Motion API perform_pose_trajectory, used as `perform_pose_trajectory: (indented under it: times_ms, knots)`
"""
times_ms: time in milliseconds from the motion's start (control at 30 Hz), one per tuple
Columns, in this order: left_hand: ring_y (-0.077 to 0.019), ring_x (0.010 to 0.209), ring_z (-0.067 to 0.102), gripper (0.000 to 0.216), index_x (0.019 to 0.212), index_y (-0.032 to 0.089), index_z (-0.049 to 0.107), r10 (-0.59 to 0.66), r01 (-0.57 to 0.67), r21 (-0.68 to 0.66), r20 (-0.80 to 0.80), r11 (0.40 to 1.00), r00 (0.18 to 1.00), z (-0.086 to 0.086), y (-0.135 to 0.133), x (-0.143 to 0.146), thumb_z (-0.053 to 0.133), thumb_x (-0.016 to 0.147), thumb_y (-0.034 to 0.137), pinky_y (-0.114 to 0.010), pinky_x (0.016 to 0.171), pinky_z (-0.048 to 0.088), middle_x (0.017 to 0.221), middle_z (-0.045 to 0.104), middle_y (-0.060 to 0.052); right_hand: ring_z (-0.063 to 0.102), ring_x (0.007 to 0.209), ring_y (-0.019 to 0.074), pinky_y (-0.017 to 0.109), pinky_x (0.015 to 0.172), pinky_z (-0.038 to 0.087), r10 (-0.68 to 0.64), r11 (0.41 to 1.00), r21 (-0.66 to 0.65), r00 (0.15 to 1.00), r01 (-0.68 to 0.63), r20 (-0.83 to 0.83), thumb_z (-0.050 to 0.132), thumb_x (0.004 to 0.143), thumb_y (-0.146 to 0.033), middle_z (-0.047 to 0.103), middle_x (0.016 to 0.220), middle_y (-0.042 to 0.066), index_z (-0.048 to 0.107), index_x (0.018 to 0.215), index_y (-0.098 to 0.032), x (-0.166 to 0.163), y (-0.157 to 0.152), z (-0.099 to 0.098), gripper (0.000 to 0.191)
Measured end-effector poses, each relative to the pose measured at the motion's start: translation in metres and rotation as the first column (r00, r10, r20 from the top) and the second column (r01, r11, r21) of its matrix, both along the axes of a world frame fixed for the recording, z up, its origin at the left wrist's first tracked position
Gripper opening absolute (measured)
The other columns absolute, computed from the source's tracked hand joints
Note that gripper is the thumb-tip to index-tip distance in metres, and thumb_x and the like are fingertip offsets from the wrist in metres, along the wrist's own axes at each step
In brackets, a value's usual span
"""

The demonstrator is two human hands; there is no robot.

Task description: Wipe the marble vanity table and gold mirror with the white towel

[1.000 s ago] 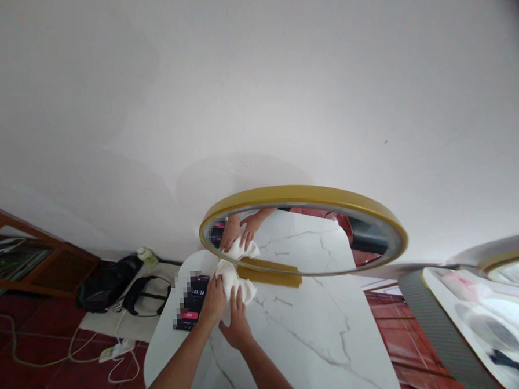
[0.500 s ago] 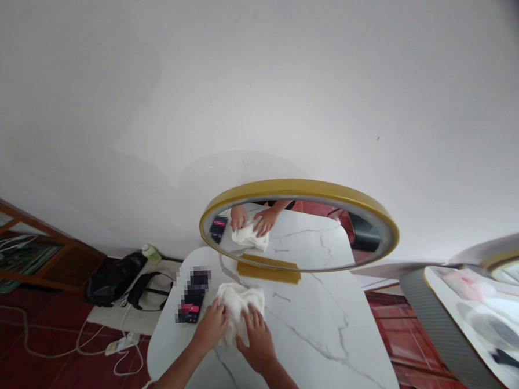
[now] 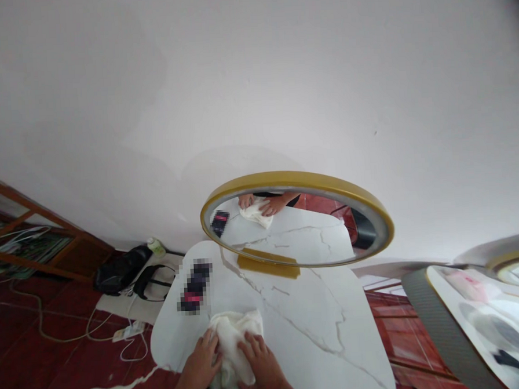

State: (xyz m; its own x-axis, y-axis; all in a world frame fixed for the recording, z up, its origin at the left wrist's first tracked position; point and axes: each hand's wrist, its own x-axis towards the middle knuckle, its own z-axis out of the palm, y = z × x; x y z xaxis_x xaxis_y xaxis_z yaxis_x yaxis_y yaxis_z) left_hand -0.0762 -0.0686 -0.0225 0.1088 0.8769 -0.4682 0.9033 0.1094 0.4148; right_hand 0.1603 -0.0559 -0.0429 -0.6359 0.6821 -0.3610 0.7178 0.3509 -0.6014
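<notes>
A crumpled white cloth (image 3: 234, 329) lies on the white marbled table (image 3: 302, 337), near its front edge. My left hand (image 3: 204, 360) is at the left side of the cloth, its bent fingers closed on the fabric. On the cloth's right side rests my right hand (image 3: 263, 365), fingers spread over the fabric and thumb apart from them. Beyond the hands, a gold-rimmed round mirror (image 3: 293, 178) stands tilted on a gold base (image 3: 267, 265) and reflects both hands and the cloth. A dark pixelated item with a pink patch (image 3: 195, 286) lies to the left.
On the left, a black bag (image 3: 119, 271), a bottle (image 3: 156, 246) and a power strip (image 3: 128, 331) with cables sit at floor level near a wooden shelf (image 3: 35, 235). A second table (image 3: 448, 301) with another mirror stands at the right. The wall (image 3: 254, 90) rises behind.
Both hands and the cloth have moved toward me, to the table's front edge. The mirror and the dark item stay in place on the table; the view has shifted slightly.
</notes>
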Motion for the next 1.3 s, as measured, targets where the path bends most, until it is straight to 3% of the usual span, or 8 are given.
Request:
perform_pose_trajectory:
  times_ms: [133, 300, 467, 600, 733, 933, 1200, 1300]
  knots:
    - [-0.0239, 0.123, 0.042, 0.047, 0.125, 0.018, 0.048, 0.096, -0.096, 0.003, -0.073, 0.995, 0.993, -0.006, -0.011, -0.022, 0.036, 0.083, 0.036, -0.038, 0.098, 0.038, 0.141, 0.039, -0.008, 0.023, 0.132, 0.0358, 0.047, 0.104, 0.031, 0.056, 0.998, -0.011, 0.996, -0.057, -0.069, 0.066, 0.065, -0.056, 0.021, 0.15, 0.003, 0.027, 0.14, -0.033, -0.021, 0.005, 0.014, 0.088]
    - [-0.0246, 0.123, 0.043, 0.047, 0.125, 0.015, 0.046, 0.192, -0.176, 0.091, -0.208, 0.98, 0.959, -0.023, -0.029, -0.071, 0.036, 0.083, 0.033, -0.039, 0.099, 0.036, 0.139, 0.04, -0.011, 0.026, 0.131, 0.0333, 0.044, 0.102, 0.035, 0.141, 0.99, 0.053, 0.975, -0.133, -0.173, 0.066, 0.067, -0.055, 0.024, 0.149, 0.004, 0.028, 0.14, -0.032, -0.069, 0.012, 0.024, 0.085]
    - [-0.0265, 0.118, 0.047, 0.043, 0.122, 0.013, 0.047, 0.287, -0.239, 0.191, -0.294, 0.952, 0.912, -0.035, -0.033, -0.113, 0.036, 0.083, 0.027, -0.04, 0.096, 0.038, 0.134, 0.043, -0.014, 0.027, 0.13, 0.0369, 0.047, 0.098, 0.039, 0.25, 0.967, 0.095, 0.949, -0.236, -0.192, 0.066, 0.064, -0.058, 0.02, 0.149, 0.009, 0.018, 0.143, -0.027, -0.117, 0.014, 0.019, 0.098]
    - [-0.0252, 0.117, 0.047, 0.042, 0.122, 0.012, 0.047, 0.249, -0.204, 0.165, -0.338, 0.965, 0.908, -0.034, -0.029, -0.118, 0.037, 0.083, 0.022, -0.04, 0.1, 0.034, 0.136, 0.042, -0.014, 0.028, 0.129, 0.0376, 0.048, 0.096, 0.04, 0.247, 0.965, 0.123, 0.96, -0.231, -0.135, 0.065, 0.063, -0.058, 0.021, 0.149, 0.009, 0.019, 0.143, -0.027, -0.129, 0.012, 0.009, 0.098]
    - [-0.025, 0.114, 0.048, 0.041, 0.122, 0.013, 0.048, 0.241, -0.207, 0.13, -0.35, 0.97, 0.905, -0.025, -0.025, -0.101, 0.037, 0.083, 0.022, -0.039, 0.097, 0.036, 0.137, 0.04, -0.013, 0.028, 0.13, 0.035, 0.046, 0.098, 0.038, 0.22, 0.972, 0.109, 0.969, -0.209, -0.111, 0.064, 0.063, -0.06, 0.022, 0.149, 0.006, 0.02, 0.142, -0.03, -0.113, 0.013, 0.016, 0.095]
    - [-0.0241, 0.114, 0.047, 0.042, 0.121, 0.013, 0.049, 0.165, -0.148, 0.089, -0.239, 0.985, 0.957, -0.015, -0.013, -0.058, 0.039, 0.082, 0.023, -0.036, 0.095, 0.038, 0.138, 0.04, -0.013, 0.022, 0.134, 0.0297, 0.04, 0.105, 0.03, 0.122, 0.992, 0.047, 0.983, -0.116, -0.14, 0.058, 0.07, -0.062, 0.021, 0.149, 0.002, 0.027, 0.14, -0.031, -0.066, 0.018, 0.04, 0.082]
    - [-0.0248, 0.123, 0.04, 0.047, 0.125, 0.014, 0.049, -0.017, 0.018, 0.069, -0.007, 0.997, 1.0, 0.0, 0.006, 0.028, 0.04, 0.081, 0.029, -0.036, 0.1, 0.035, 0.136, 0.043, -0.012, 0.017, 0.137, 0.0284, 0.041, 0.109, 0.025, -0.048, 0.992, 0.122, 0.998, 0.043, 0.039, 0.059, 0.071, -0.038, 0.017, 0.151, -0.003, 0.026, 0.141, -0.032, 0.024, -0.008, 0.01, 0.078]
    - [-0.0262, 0.125, 0.038, 0.049, 0.127, 0.015, 0.048, -0.088, 0.084, 0.086, 0.045, 0.993, 0.995, 0.002, 0.008, 0.058, 0.04, 0.082, 0.032, -0.036, 0.101, 0.035, 0.137, 0.041, -0.012, 0.017, 0.137, 0.0286, 0.041, 0.108, 0.026, -0.105, 0.983, 0.156, 0.992, 0.093, 0.068, 0.057, 0.072, -0.034, 0.015, 0.151, -0.004, 0.024, 0.142, -0.032, 0.055, -0.019, 0.009, 0.077]
